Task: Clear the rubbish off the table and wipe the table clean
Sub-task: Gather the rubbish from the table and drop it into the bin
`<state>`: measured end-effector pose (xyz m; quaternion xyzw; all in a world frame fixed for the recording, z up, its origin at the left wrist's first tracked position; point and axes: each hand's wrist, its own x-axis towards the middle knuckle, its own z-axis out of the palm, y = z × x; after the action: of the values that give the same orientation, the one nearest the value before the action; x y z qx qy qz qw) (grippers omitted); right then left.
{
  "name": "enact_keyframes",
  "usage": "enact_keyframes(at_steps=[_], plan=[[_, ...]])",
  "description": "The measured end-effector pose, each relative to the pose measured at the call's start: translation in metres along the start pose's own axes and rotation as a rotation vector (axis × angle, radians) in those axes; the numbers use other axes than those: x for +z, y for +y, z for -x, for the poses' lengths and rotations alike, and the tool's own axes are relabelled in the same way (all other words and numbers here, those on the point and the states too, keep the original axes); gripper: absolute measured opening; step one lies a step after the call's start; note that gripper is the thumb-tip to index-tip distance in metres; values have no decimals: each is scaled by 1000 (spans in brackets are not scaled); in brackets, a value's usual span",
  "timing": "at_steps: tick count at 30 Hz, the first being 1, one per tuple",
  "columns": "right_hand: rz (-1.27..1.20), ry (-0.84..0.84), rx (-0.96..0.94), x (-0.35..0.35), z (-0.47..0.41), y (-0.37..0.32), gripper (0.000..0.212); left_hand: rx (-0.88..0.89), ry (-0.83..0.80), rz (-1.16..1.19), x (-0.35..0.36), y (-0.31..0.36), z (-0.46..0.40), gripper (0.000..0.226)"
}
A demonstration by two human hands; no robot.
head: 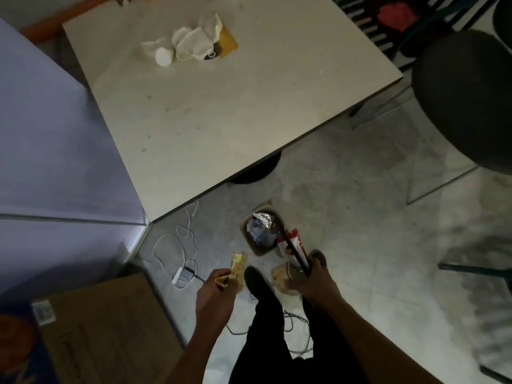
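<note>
Risk first: the small bin (260, 234) on the floor is already stuffed, so a careless drop could spill beside it. The table (221, 106) above carries faint spots and a pile of white cloth (191, 42) at its far side, unwiped. The right hand (310, 281) clutches a cup (282, 275), black straw (293, 250) and red wrapper (291, 242); the left hand (219, 286) pinches a yellow packet (238, 267). Grey tiled floor, loose white cable (177, 245), cardboard box (105, 322), dark chair (465, 92).

One table (221, 112), one bin (250, 239), two hands (214, 292), one chair (465, 101).
</note>
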<state>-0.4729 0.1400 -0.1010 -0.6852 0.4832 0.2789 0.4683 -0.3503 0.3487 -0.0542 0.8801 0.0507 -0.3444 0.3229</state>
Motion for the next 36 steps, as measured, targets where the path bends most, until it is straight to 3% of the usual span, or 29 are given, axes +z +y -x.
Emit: enact_keyframes(at_steps=[5,7,16,28,32,36], plan=[[-29,9,49,20,-29,11,84,-31,25,31,10,2,-24,11],[-42,21,45,21,-46,13,83,-34,32,59,24,4,-39,18],[-116,21,-16,47,-153,17,87,-67,23,102,126,-10,-129,17],[-144,95,-59,107,-322,17,94,-117,133,-16,224,-65,-273,21],[-158,99,-99,129,-368,18,100,-90,118,-83,248,-79,-323,27],[-66,85,-138,148,-407,24,89,-60,53,-190,273,-96,-365,42]])
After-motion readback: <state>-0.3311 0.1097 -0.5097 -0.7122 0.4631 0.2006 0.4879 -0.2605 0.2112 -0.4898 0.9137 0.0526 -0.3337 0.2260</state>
